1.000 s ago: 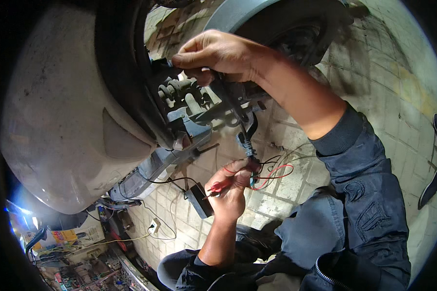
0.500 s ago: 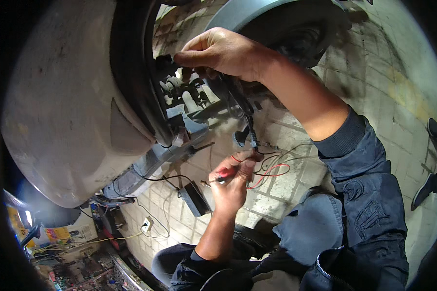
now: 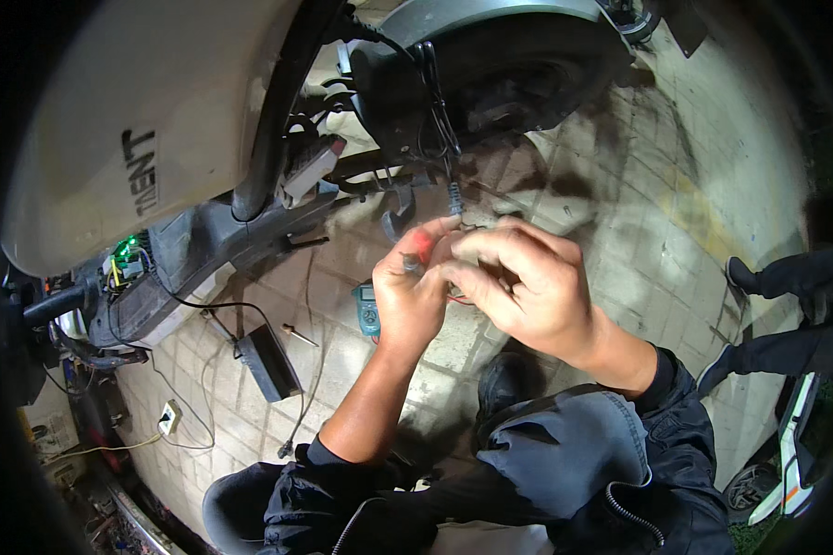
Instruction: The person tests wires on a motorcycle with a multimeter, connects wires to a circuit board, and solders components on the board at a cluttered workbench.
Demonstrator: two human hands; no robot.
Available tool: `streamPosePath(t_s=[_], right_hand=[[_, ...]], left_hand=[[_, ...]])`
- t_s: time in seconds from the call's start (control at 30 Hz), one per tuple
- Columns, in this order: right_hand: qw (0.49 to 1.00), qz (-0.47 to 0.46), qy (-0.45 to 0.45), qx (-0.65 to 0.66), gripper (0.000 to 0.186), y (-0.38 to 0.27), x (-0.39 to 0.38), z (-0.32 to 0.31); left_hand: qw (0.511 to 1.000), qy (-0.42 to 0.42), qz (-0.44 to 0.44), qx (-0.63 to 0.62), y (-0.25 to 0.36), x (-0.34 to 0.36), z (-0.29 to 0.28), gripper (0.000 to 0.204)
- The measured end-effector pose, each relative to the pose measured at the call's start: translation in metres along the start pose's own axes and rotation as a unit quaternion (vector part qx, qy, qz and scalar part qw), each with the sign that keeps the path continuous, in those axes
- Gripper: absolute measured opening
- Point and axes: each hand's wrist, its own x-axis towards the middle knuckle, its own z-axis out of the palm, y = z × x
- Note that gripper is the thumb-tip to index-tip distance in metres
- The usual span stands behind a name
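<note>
Below the dark rear wheel, the right hand has come down from the scooter's underside and now meets the left hand. Both pinch the thin red and black wires hanging from the black cable; the red-handled tool sits in the left grip, so the work moves to the wire ends.

Outdoor scooter repair spot at night, paved brick ground, pale scooter body with exposed wiring, rear wheel, black charger, teal meter, cables on ground
</note>
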Motion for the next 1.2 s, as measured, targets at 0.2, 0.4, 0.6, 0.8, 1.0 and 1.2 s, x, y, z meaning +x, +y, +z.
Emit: streamPosePath(t_s=[0.2, 0.4, 0.6, 0.8, 1.0, 1.2], right_hand=[[0.996, -0.017, 0.014, -0.090, 0.021, -0.009, 0.003, 0.011], [0.993, -0.057, -0.006, -0.104, 0.021, -0.014, 0.004, 0.015], [0.982, -0.076, 0.108, -0.135, 0.021, -0.021, 0.007, 0.015], [0.962, -0.055, 0.046, -0.262, 0.022, -0.018, 0.021, 0.012], [0.965, -0.020, 0.040, -0.257, 0.021, -0.009, 0.023, 0.014], [0.982, 0.007, 0.039, -0.183, 0.019, -0.006, 0.024, 0.018]], left_hand=[[0.994, -0.013, 0.077, 0.075, -0.006, -0.005, 0.000, 0.025], [0.996, -0.039, -0.011, 0.084, 0.005, -0.013, -0.004, 0.030], [0.998, -0.007, -0.027, 0.065, 0.002, -0.014, -0.005, 0.033], [0.997, -0.008, -0.041, 0.067, -0.001, -0.015, -0.002, 0.027], [0.997, 0.002, -0.026, 0.068, 0.005, -0.013, 0.002, 0.019], [0.988, -0.076, 0.058, 0.123, -0.007, -0.011, -0.007, 0.027]])
